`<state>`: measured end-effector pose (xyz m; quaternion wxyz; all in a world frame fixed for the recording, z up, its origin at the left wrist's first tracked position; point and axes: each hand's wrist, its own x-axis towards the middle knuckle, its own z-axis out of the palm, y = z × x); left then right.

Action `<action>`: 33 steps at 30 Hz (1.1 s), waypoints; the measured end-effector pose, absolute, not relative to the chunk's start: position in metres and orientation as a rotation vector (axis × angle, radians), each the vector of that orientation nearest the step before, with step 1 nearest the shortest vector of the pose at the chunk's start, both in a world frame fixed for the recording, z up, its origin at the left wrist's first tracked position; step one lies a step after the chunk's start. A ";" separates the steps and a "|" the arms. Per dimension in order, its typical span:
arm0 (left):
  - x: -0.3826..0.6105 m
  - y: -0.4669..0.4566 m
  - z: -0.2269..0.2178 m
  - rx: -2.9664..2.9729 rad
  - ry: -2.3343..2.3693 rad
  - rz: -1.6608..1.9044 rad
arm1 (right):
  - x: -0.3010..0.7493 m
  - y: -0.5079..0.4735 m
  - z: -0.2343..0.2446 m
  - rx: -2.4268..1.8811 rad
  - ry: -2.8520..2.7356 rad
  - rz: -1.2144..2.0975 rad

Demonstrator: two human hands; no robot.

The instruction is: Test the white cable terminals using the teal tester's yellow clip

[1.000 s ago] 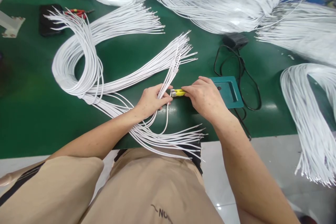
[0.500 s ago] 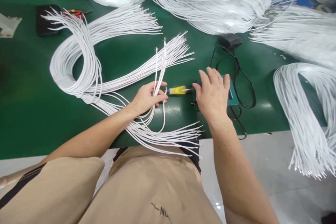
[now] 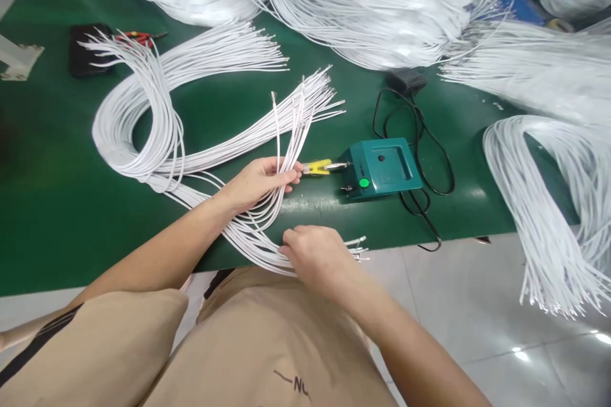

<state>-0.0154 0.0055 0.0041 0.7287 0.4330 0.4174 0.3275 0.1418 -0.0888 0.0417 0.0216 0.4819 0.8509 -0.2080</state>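
Observation:
My left hand [image 3: 258, 183] is closed round several white cables [image 3: 296, 140], whose ends stick up past the fingers. Just beyond its fingertips is a yellow clip [image 3: 317, 167], joined by a metal plug to a small teal box [image 3: 386, 168] with a lit green button. Whether those fingertips touch the clip, I cannot tell. Lower down, my right hand [image 3: 317, 257] has its fingers drawn together at the loose cable strands [image 3: 258, 249] along the table's front edge. The hand covers part of these strands, and their metal-tipped ends show beyond it.
A looped bundle of white cables [image 3: 107, 121] lies to the left, with red-handled pliers [image 3: 138, 38] and a black case [image 3: 86, 51] behind. Large cable heaps [image 3: 382, 6] fill the back. Another bundle [image 3: 534, 191] hangs over the right edge. A black cord [image 3: 449, 165] loops by the box.
My right hand has left the teal box and come down left to the loose strands, uncovering the box and its lit green button. My left hand keeps its cables, shifted slightly left.

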 end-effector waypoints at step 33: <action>-0.013 0.002 0.014 1.051 0.940 0.883 | 0.142 -0.012 0.049 2.549 2.079 -2.267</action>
